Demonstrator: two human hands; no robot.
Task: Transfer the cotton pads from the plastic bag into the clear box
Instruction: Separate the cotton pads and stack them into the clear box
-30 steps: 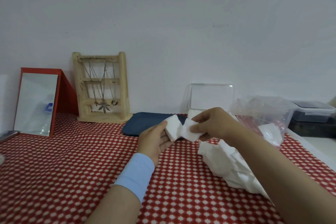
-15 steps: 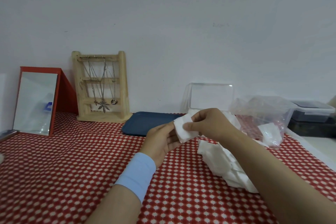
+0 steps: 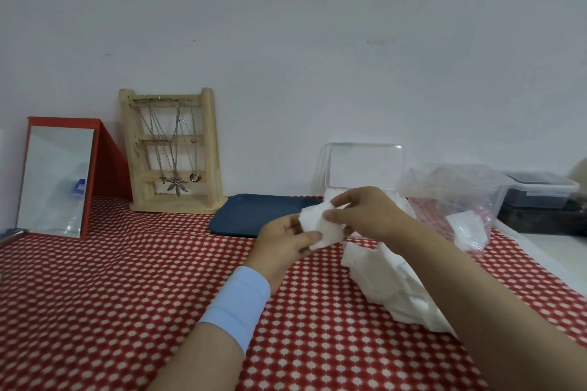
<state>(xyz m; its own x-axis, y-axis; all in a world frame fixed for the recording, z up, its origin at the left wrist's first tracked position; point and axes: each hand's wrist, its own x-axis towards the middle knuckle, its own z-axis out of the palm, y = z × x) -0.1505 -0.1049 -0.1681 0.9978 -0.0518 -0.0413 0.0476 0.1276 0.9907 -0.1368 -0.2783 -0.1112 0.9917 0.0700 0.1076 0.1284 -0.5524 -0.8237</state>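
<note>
- Far left, leaning back against the wall: red-framed mirror [image 3: 54,181], foot on the counter [image 3: 95,295] with its red-and-white patterned cloth.
- Just beside it: wooden jewellery stand [image 3: 173,152], upright, hung with necklaces.
- Further right, flat on the cloth: dark blue tray [image 3: 251,214].
- In front of the tray, raised off the counter: left grip [image 3: 282,244], pale blue wristband below it, thumb and fingers clamped on a small stack of white cotton pads [image 3: 320,227].
- Same stack pinched from the right by the right grip [image 3: 368,213], thumb and fingertips closed on its upper edge.
- Behind both, by the wall: clear box [image 3: 365,165], lid standing open.
- Under the right forearm: loose heap of pads [image 3: 390,282] on the cloth.
- Right of the box: crumpled plastic bag [image 3: 454,197], a few pads inside.
- Far right: dark lidded container [image 3: 540,190].
</note>
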